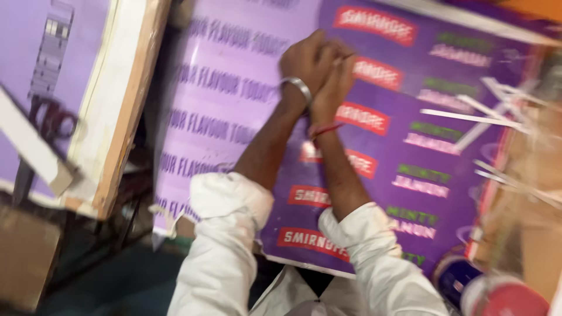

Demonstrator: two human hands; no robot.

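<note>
Pressing together at twelve o'clock, left hand (pixel 307 58) and right hand (pixel 335 82) pinch a thin tool (pixel 346 57) on the purple printed sheet (pixel 410 146).

Printed sheet (pixel 374 146): deep purple with repeating red labels and green and pink lettering, paler lilac toward its left edge. White strips (pixel 468 114) near right edge. Sleeves (pixel 228 234) white. Bangle (pixel 297 88) silver on left wrist, red thread (pixel 326 130) on right wrist. Board (pixel 126 105) pale wood-edged, lilac-faced.
</note>
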